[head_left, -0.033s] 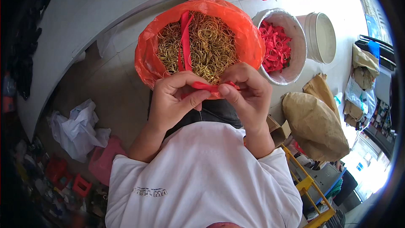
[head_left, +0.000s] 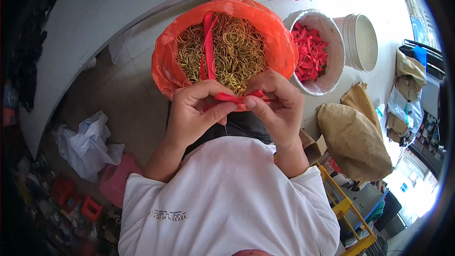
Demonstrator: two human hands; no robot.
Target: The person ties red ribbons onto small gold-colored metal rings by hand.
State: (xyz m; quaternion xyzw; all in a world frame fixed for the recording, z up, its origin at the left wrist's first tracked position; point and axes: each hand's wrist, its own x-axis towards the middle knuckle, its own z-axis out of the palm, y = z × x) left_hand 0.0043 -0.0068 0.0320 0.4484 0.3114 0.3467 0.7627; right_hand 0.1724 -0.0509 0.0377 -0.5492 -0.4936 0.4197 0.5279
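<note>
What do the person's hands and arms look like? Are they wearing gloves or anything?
No gloves: the left hand and right hand are bare, and I can't see a watch or bracelet on either wrist. The forearms are bare too. The white T-shirt has short, loose sleeves, and there's some small dark print on its left side.

On the white T-shirt (head_left: 232, 192) stands dark lettering (head_left: 171, 216), 1 large row with 1 smaller row.

red ribbon (head_left: 235, 99) | narrow, looped bow-like | lying crosswise | pinched by fingers (head_left: 221, 111) both sides
</note>
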